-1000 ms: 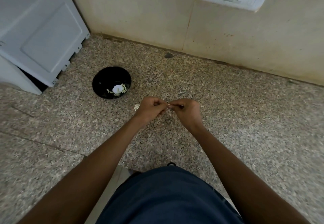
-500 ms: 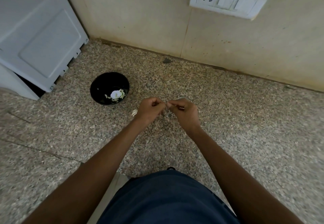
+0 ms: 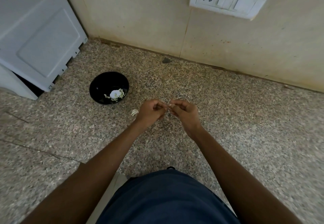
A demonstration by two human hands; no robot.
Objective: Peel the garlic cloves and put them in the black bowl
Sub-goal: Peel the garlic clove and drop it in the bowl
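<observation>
Black bowl (image 3: 98, 85), speckled granite counter (image 3: 228, 118)

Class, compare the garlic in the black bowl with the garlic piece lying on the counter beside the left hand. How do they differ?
The garlic in the bowl sits inside the black bowl, a rounded white lump among loose bits; the garlic piece on the counter lies on bare stone beside the left hand. The bowl garlic looks larger and brighter. Both are whitish and untouched by either hand.

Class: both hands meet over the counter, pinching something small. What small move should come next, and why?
Probably keep pulling the skin apart: the left hand and right hand pinch a small garlic clove between their fingertips, apart from the black bowl.
</observation>
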